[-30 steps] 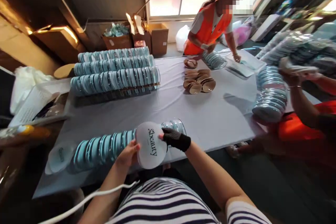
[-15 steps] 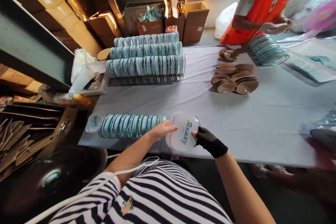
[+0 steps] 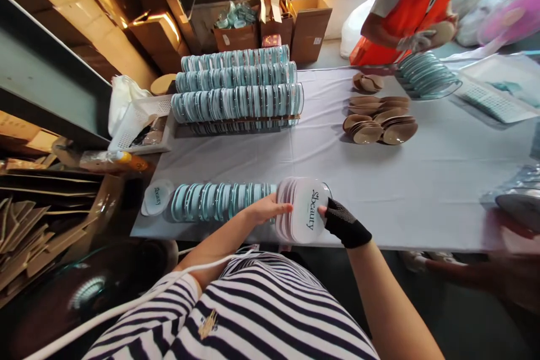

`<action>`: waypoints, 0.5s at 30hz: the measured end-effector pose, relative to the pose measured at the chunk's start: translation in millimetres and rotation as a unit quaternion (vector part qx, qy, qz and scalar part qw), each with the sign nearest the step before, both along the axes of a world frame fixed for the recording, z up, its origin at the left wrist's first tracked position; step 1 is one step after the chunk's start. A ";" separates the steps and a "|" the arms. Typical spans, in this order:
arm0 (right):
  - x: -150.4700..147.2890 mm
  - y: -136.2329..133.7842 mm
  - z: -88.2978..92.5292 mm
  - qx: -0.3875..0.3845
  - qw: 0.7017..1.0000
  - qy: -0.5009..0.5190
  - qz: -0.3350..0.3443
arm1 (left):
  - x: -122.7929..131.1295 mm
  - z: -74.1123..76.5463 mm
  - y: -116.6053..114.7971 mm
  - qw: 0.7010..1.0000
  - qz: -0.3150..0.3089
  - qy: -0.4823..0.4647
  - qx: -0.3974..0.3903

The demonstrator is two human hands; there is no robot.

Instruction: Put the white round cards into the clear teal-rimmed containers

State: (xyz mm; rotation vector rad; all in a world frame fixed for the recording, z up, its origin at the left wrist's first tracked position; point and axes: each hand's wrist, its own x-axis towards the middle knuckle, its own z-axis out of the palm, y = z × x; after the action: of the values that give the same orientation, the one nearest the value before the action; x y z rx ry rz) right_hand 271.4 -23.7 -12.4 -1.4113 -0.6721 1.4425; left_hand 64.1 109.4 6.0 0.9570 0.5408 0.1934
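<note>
A fanned stack of frosted round discs (image 3: 301,214) stands at the front edge of the table, the front one printed "beauty". My bare left hand (image 3: 270,209) grips its left side, thumb across the face. My right hand (image 3: 346,225), in a black fingerless glove, pinches the right edge of the front printed disc. A thin clear curved rim shows just behind that disc; the rest of it is hidden. To the left lies a row of glass discs with teal edges (image 3: 219,202). Another printed disc (image 3: 157,197) rests at the row's left end.
Three long rows of glass discs (image 3: 236,104) stand at the back left beside a white basket (image 3: 162,138). Brown oval cups (image 3: 379,121) are piled mid-table. Across the table, a person in an orange vest (image 3: 405,17) handles a brown piece near more glass discs (image 3: 428,76).
The discs in my hands have fanned apart, showing several edges, and the front one has turned more upright. The person opposite has raised a brown rounded piece.
</note>
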 end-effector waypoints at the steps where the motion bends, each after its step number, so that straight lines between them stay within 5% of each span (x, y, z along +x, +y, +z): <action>1: -3.9 0.0 0.4 -0.008 1.000 -0.006 -0.005 | -3.0 -0.1 1.1 1.000 -0.015 0.003 0.021; 3: -11.9 0.3 0.7 -0.013 1.000 -0.002 -0.009 | -8.8 -2.6 2.2 0.998 -0.041 0.005 0.046; 8: -25.2 1.0 -2.3 0.019 0.999 0.043 -0.022 | -19.8 -16.9 1.5 0.996 -0.034 -0.045 -0.064; 15: -20.2 9.9 -1.9 -0.034 0.999 -0.015 -0.009 | -16.6 -30.6 6.4 0.999 -0.028 0.045 -0.007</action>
State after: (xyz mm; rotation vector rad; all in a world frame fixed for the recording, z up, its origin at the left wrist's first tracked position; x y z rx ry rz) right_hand 251.2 -13.9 -14.4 -1.4899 -0.6332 1.4452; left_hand 47.5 115.9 -24.6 0.9697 0.5958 0.0957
